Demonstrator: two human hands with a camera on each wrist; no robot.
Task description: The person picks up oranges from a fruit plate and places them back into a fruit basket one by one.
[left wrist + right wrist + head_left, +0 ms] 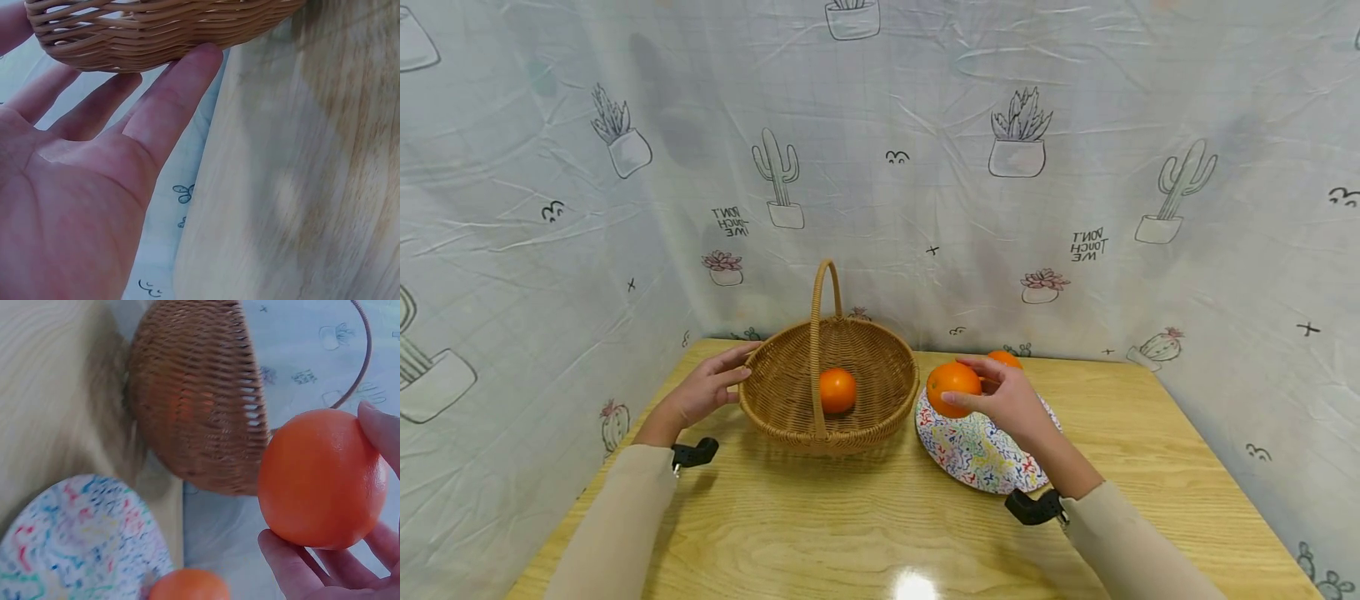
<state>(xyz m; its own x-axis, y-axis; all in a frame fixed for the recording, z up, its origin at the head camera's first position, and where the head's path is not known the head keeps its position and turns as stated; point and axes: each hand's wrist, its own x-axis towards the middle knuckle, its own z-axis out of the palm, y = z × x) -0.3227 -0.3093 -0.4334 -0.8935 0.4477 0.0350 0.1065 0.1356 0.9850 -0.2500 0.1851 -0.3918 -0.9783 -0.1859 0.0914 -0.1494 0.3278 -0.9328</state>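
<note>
My right hand [1007, 400] holds an orange [953, 389] between thumb and fingertips, above the left part of a colourfully speckled plate [977, 454]. In the right wrist view the held orange [322, 479] appears large, with the thumb on one side and fingers on the other. At the left of a brown wicker basket [775, 421], my left hand [707, 390] touches the outside near the rim. Nearly straight fingers [178, 103] rest against the weave in the left wrist view. A second orange [837, 391] lies inside the basket, partly behind its tall handle.
Another orange [1004, 358] sits at the plate's far side, partly hidden behind my right hand. Basket and plate stand side by side on a light wooden table [820, 533]. A pale curtain [910, 208] printed with potted plants hangs behind and along both sides.
</note>
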